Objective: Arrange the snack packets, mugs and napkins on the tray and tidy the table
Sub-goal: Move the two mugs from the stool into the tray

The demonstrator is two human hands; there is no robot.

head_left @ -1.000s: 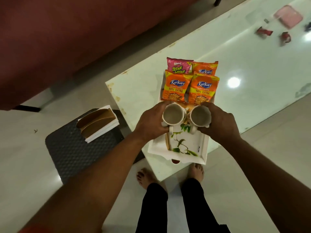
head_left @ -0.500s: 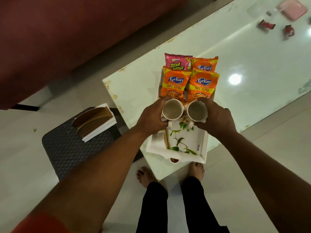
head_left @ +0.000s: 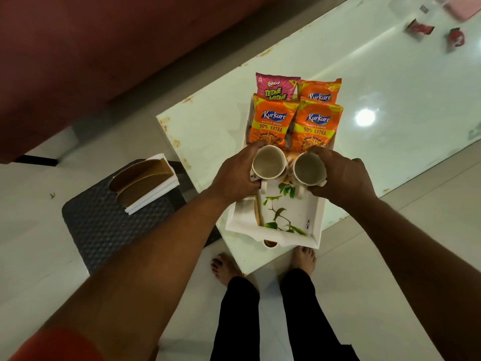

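A white tray (head_left: 313, 217) with a leaf print lies at the near corner of the white table (head_left: 208, 128). Several snack packets fill its far end: two orange Kurkure packets (head_left: 272, 121) (head_left: 316, 123) in front, a pink Bingo packet (head_left: 276, 86) and a third orange one (head_left: 318, 89) behind. My left hand (head_left: 234, 175) grips the left white mug (head_left: 268, 162). My right hand (head_left: 343, 175) grips the right white mug (head_left: 308, 168). Both mugs are upright, empty, side by side over the tray's middle. Whether they rest on the tray I cannot tell.
A brown holder with white napkins (head_left: 145, 183) sits on a dark stool (head_left: 109, 222) left of the table. Red wrappers (head_left: 420, 28) (head_left: 456, 37) and a pink item (head_left: 460, 7) lie at the table's far end. A dark red sofa (head_left: 104, 48) stands behind. My bare feet (head_left: 302, 257) are under the table edge.
Both hands have kept their hold on the mugs over the tray's middle. The mugs have drifted a little apart. The view has shifted slightly.
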